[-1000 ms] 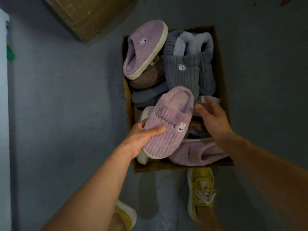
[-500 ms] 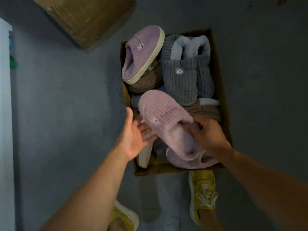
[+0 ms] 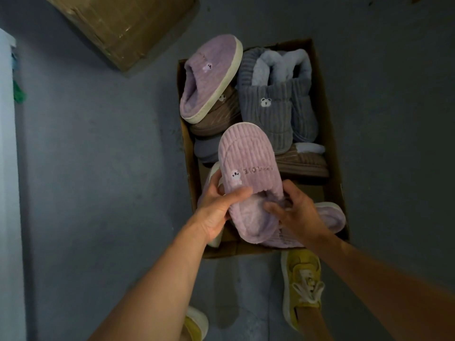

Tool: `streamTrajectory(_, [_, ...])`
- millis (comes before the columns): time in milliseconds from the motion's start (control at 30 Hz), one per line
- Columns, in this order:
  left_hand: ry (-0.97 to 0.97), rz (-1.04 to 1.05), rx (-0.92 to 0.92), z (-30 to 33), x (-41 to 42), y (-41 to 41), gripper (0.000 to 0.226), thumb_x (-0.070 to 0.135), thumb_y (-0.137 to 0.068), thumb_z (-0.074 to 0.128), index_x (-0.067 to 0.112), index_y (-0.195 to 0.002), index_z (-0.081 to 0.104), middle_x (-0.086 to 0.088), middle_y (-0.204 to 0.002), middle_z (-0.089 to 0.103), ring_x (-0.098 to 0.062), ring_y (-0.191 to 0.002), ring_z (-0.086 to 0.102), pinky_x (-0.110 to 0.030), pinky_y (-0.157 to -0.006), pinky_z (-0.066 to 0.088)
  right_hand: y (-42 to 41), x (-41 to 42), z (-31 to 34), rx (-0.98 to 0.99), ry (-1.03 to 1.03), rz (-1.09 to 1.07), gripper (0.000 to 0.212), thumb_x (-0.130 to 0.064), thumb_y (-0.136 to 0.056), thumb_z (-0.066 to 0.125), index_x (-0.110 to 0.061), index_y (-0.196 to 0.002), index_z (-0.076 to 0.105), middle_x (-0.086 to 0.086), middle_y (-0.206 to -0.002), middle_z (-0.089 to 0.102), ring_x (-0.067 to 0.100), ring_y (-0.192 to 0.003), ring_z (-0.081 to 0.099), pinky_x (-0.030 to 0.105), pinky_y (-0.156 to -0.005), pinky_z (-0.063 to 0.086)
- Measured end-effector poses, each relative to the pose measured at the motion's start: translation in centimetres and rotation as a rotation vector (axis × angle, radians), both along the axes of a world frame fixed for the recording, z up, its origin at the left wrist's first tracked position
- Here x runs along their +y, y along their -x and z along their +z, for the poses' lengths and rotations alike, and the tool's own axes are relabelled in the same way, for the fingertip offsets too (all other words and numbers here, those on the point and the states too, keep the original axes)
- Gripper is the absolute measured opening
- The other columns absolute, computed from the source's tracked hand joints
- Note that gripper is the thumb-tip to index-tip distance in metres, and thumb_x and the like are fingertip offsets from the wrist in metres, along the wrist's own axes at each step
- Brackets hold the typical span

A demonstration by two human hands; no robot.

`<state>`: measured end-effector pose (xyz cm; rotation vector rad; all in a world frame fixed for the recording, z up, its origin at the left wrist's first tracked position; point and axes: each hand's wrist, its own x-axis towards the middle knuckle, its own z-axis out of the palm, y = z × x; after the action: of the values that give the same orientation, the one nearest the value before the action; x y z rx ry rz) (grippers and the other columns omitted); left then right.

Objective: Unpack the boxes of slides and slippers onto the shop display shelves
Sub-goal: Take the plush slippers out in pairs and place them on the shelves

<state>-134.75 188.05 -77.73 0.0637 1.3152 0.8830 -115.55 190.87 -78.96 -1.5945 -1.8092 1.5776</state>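
An open cardboard box (image 3: 331,153) on the grey floor holds several plush slippers. Over its near half I hold a ribbed pink slipper (image 3: 248,158), toe pointing away, with a small animal patch and lettering on it. My left hand (image 3: 216,207) grips its left side, thumb across the fuzzy insole. My right hand (image 3: 295,212) grips the right side at the opening, fingers curled into it. In the box lie a purple slipper (image 3: 209,75) on its side, a grey bear-patch pair (image 3: 275,102), brown slippers (image 3: 302,161) and another pink slipper (image 3: 332,217) under my right wrist.
A second, closed cardboard box (image 3: 123,25) lies on the floor at the top left. A white upright edge (image 3: 7,168) runs down the left side. My feet in yellow sneakers (image 3: 301,284) stand just in front of the open box.
The pink slipper was turned round so its toe points away. My left hand, open half a second ago, now grips its left side, and my right hand holds it at the opening.
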Motion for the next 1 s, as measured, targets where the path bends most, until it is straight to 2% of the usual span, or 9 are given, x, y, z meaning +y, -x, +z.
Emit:
streamTrajectory(100, [0.036, 0.133, 0.082, -0.1, 0.2, 0.7, 0.084, 0.011, -0.052, 0.087, 0.023, -0.13, 0.057, -0.009, -0.115, 0.072, -0.025, -0.101, 0.071, -0.039, -0.08, 0.059, -0.6, 0.6, 0.3, 0.144, 0.027, -0.115, 0.016, -0.037, -0.098, 0.049, -0.024, -0.098, 0.059, 0.001, -0.088, 0.064, 0.013, -0.081, 0.062, 0.031, -0.071, 0.051])
streamTrajectory(233, [0.025, 0.255, 0.096, -0.7, -0.5, 2.7, 0.067, 0.011, -0.058, 0.082, 0.02, -0.121, 0.061, -0.007, -0.108, 0.073, -0.025, -0.099, 0.07, -0.038, -0.076, 0.058, -4.8, 1.9, -0.5, -0.104, 0.008, -0.539, 0.04, -0.056, -0.092, 0.041, -0.022, -0.092, 0.06, 0.007, -0.085, 0.065, 0.02, -0.077, 0.061, 0.043, -0.072, 0.051])
streamTrajectory(333, [0.028, 0.273, 0.095, -1.1, -1.4, 4.2, 0.068, 0.013, -0.062, 0.079, 0.021, -0.126, 0.058, -0.007, -0.114, 0.071, -0.025, -0.105, 0.068, -0.041, -0.08, 0.058, -5.8, 1.0, -1.1, -0.317, 0.174, -0.363, 0.041, -0.049, -0.092, 0.054, -0.01, -0.084, 0.061, 0.01, -0.081, 0.063, 0.02, -0.074, 0.059, 0.033, -0.064, 0.046])
streamTrajectory(400, [0.036, 0.28, 0.108, -1.5, -2.1, 4.7, 0.068, 0.014, -0.063, 0.077, 0.023, -0.128, 0.058, -0.007, -0.118, 0.069, -0.025, -0.108, 0.066, -0.043, -0.081, 0.057, -5.1, 0.0, -2.0, -0.487, 0.398, -0.163, 0.039, -0.049, -0.085, 0.064, -0.01, -0.08, 0.064, 0.01, -0.082, 0.065, 0.023, -0.079, 0.063, 0.036, -0.072, 0.054])
streamTrajectory(500, [0.057, 0.323, 0.099, -1.8, -3.5, 4.6, 0.065, 0.014, -0.065, 0.076, 0.023, -0.127, 0.058, -0.007, -0.119, 0.069, -0.026, -0.109, 0.065, -0.045, -0.085, 0.056, -3.7, -1.3, -3.4, -0.732, 0.454, 0.014, 0.079, -0.068, -0.061, 0.063, -0.004, -0.107, 0.066, 0.018, -0.105, 0.065, 0.03, -0.096, 0.063, 0.04, -0.083, 0.052])
streamTrajectory(600, [0.092, 0.346, 0.081, -1.9, -5.1, 4.6, 0.067, 0.014, -0.066, 0.076, 0.021, -0.13, 0.058, -0.01, -0.123, 0.068, -0.029, -0.114, 0.064, -0.048, -0.092, 0.054, -2.0, -1.4, -2.9, -0.828, 0.556, -0.264, 0.098, -0.051, -0.074, 0.071, 0.004, -0.143, 0.027, 0.023, -0.137, 0.045, 0.037, -0.126, 0.046, 0.046, -0.101, 0.042])
streamTrajectory(700, [0.115, 0.336, 0.072, -1.7, -5.9, 4.9, 0.065, 0.015, -0.064, 0.077, 0.023, -0.126, 0.059, -0.011, -0.123, 0.068, -0.029, -0.113, 0.064, -0.047, -0.088, 0.054, -0.8, -1.0, -2.2, -0.764, 0.722, -0.403, 0.087, -0.036, -0.087, 0.067, -0.001, -0.149, 0.015, 0.022, -0.15, 0.029, 0.037, -0.136, 0.033, 0.045, -0.111, 0.032])
streamTrajectory(867, [0.113, 0.356, 0.052, -0.5, -6.1, 5.7, 0.074, 0.017, -0.058, 0.081, 0.023, -0.128, 0.058, -0.008, -0.116, 0.07, -0.028, -0.109, 0.065, -0.042, -0.078, 0.055, -0.2, -0.7, -1.0, -0.479, 0.625, -0.541, 0.048, -0.011, -0.096, 0.051, -0.015, -0.14, 0.032, 0.017, -0.136, 0.041, 0.03, -0.104, 0.045, 0.037, -0.086, 0.042])
streamTrajectory(1000, [0.108, 0.431, 0.057, 0.3, -6.0, 7.2, 0.081, 0.022, -0.049, 0.084, 0.023, -0.126, 0.059, -0.011, -0.125, 0.067, -0.03, -0.114, 0.063, -0.044, -0.082, 0.054, 1.4, 0.7, 0.3, -0.346, 0.508, -0.621, 0.05, -0.007, -0.092, 0.055, -0.022, -0.137, 0.04, 0.011, -0.128, 0.042, 0.029, -0.102, 0.048, 0.043, -0.084, 0.048])
